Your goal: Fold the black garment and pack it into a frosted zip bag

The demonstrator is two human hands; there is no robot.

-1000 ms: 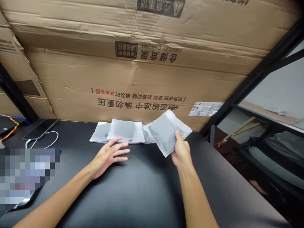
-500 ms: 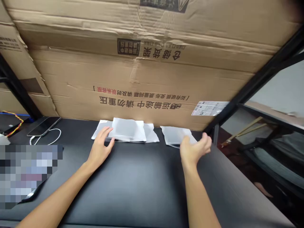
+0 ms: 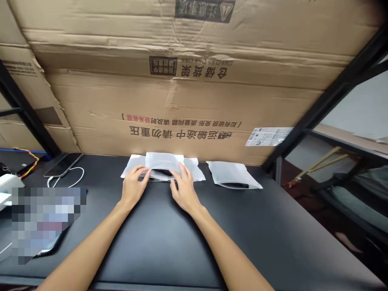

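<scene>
left hand and right hand grip the near edge of the frosted pouch with fingers curled, pouch lying on the bench, second pouch just to its right.

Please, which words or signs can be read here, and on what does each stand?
"仓储货架", upside down on the cardboard
"运输途中 请勿重压", same cardboard, upside down
"如有破损 变形 质量问题 请及时联系客服", same cardboard, upside down
"注意事项", same cardboard, upside down
White label on it: too small to read

The black desk holds frosted pouches, a smartphone and white cable.
</scene>
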